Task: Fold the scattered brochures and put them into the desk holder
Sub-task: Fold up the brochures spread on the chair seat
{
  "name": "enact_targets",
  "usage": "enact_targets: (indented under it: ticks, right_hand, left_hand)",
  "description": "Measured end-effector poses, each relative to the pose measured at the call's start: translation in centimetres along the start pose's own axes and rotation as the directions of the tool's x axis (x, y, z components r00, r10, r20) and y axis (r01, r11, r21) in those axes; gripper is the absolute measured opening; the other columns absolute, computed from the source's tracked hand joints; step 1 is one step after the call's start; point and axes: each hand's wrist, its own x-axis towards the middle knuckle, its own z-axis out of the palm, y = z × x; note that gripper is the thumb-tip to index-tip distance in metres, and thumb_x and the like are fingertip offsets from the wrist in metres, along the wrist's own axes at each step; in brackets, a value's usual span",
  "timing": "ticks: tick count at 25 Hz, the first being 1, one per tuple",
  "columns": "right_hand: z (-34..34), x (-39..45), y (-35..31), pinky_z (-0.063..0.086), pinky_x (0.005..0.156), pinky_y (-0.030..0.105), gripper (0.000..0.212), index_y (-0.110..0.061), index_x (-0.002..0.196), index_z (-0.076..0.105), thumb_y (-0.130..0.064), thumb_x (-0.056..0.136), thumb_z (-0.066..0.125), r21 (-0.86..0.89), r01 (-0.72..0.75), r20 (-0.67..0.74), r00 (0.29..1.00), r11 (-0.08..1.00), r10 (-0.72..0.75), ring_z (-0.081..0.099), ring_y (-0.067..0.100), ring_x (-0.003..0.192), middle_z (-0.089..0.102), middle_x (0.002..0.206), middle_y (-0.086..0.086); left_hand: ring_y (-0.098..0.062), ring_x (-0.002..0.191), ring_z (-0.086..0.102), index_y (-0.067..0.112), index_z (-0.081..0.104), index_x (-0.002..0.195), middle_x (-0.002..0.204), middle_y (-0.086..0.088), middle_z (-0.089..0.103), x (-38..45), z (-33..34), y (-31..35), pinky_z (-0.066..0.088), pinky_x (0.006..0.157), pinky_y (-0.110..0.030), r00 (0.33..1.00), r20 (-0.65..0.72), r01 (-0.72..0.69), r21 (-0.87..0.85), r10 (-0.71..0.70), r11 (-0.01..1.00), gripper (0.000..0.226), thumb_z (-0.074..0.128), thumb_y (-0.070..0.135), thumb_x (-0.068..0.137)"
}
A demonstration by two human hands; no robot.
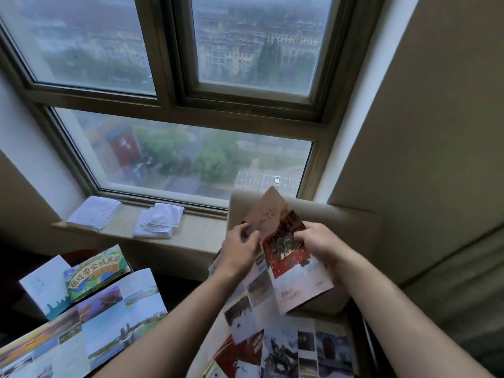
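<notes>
Far left of the fingers, a white booklet (pixel 43 287) and a green map brochure (pixel 95 271) rest above an unfolded photo brochure (pixel 90 323). Two folded white towels (pixel 159 221) lie on the windowsill (pixel 201 233). The left hand (pixel 240 249) pinches the red brochure (pixel 289 257) at its left panel; the right hand (pixel 319 241) grips its right edge, fingers curled shut, holding it mid-air over another open brochure (pixel 286 347)

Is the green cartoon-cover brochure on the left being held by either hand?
No: the green brochure lies untouched on the left, while the left hand and right hand grip the red brochure.
</notes>
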Motion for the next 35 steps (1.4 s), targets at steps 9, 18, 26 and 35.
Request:
enact_targets:
  ticks: [9, 18, 26, 35]
  right_hand:
    - [-7.4, -2.5, -7.0, 0.061, 0.076, 0.036, 0.02, -0.006, 0.101, 0.076, -0.012, 0.09, 0.061, -0.337, 0.049, 0.246, 0.969, 0.94, 0.038, 0.078, 0.027, 0.084, 0.079, 0.092, 0.012]
    - [-1.7, -2.3, -3.9, 0.051, 0.097, 0.035, 0.043, -0.033, 0.131, 0.062, -0.049, 0.091, 0.064, -0.43, 0.257, 0.198, 0.962, 0.865, -0.188, 0.063, 0.014, 0.115, 0.067, 0.13, -0.004]
    - [-1.7, -1.4, -2.3, 0.062, 0.07, 0.033, 0.039, -0.031, 0.109, 0.065, -0.003, 0.084, 0.056, -0.346, 0.36, 0.137, 0.933, 0.866, -0.333, 0.068, 0.015, 0.099, 0.073, 0.108, -0.004]
    - [-2.9, 0.3, 0.1, 0.05, 0.096, 0.03, 0.046, -0.033, 0.125, 0.065, -0.009, 0.09, 0.047, -0.617, 0.255, 0.076, 0.961, 0.744, -0.265, 0.06, 0.023, 0.12, 0.068, 0.128, 0.0]
  left_hand:
    - [-0.02, 0.096, 0.064, 0.02, 0.076, 0.085, 0.097, -0.002, 0.074, 3.0, -4.1, 0.0, 0.049, 0.078, -0.026, 0.928, 0.368, 0.05, 0.038, -0.061, 0.998, 0.025, 0.063, 0.004, 0.071]
    - [-0.014, 0.068, 0.061, 0.011, 0.072, 0.082, 0.072, 0.0, 0.069, 2.2, -2.3, 4.6, 0.049, 0.063, -0.025, 0.932, 0.306, -0.155, -0.142, 0.192, 0.978, 0.021, 0.061, -0.005, 0.09]
    - [-0.012, 0.081, 0.065, 0.017, 0.066, 0.105, 0.094, 0.0, 0.07, 2.4, -3.1, 4.2, 0.054, 0.071, -0.023, 0.955, 0.223, -0.226, 0.121, 0.196, 0.966, 0.03, 0.073, 0.002, 0.08]
    - [-0.01, 0.07, 0.059, 0.015, 0.071, 0.075, 0.071, 0.002, 0.065, 2.1, -4.4, 0.4, 0.046, 0.069, -0.024, 0.916, 0.401, -0.126, 0.342, -0.023, 0.931, 0.016, 0.075, 0.001, 0.081]
